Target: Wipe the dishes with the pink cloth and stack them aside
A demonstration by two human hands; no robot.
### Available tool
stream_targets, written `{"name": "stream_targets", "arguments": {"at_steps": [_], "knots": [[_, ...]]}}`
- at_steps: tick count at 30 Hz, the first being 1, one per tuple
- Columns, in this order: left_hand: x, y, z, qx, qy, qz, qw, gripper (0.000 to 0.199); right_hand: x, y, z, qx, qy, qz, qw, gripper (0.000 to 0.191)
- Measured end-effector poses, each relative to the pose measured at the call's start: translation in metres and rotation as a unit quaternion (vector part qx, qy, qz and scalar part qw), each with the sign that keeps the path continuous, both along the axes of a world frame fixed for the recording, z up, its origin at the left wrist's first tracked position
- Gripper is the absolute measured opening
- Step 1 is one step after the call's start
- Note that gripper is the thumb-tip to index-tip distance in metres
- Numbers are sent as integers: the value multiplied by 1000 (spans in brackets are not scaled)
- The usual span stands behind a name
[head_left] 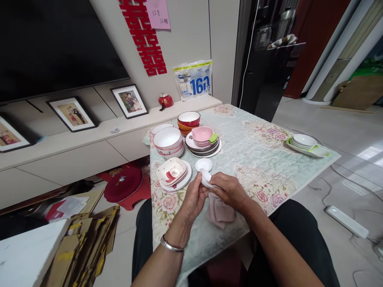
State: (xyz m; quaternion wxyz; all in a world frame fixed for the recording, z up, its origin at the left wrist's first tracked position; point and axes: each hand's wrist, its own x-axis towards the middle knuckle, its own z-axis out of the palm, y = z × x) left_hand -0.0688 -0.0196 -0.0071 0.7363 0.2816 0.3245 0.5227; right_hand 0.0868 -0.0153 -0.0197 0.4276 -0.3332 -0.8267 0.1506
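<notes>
Over the near part of the table, my left hand grips a small white dish by its left edge. My right hand pinches the same dish from the right, with a pinkish cloth hanging below its fingers. Just beyond lies another small white dish. To the left, a squarish patterned dish is stacked on white plates. Behind stand white bowls with red rims, a red bowl on orange ones, and pink bowls on stacked plates.
A flowered cloth covers the table. Small white bowls sit on a green-edged dish at the right corner. A ledge behind holds framed photos, a red pot and a plastic pack. Flattened cardboard lies lower left.
</notes>
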Motion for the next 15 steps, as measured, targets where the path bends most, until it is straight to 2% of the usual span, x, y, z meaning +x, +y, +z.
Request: {"name": "stream_targets", "arguments": {"at_steps": [5,9,12,15], "knots": [[2,-1,1,6,2,-14,1000,36,2,0,-2,-26,54,-20,998,13],[4,-3,0,32,5,9,999,40,2,1,-1,-67,73,-13,995,13],[2,-4,-2,30,1,1,1000,32,6,1,4,-143,125,46,981,12],[-1,-3,-2,-1,-4,-32,999,38,15,1,7,-266,203,90,938,16]]}}
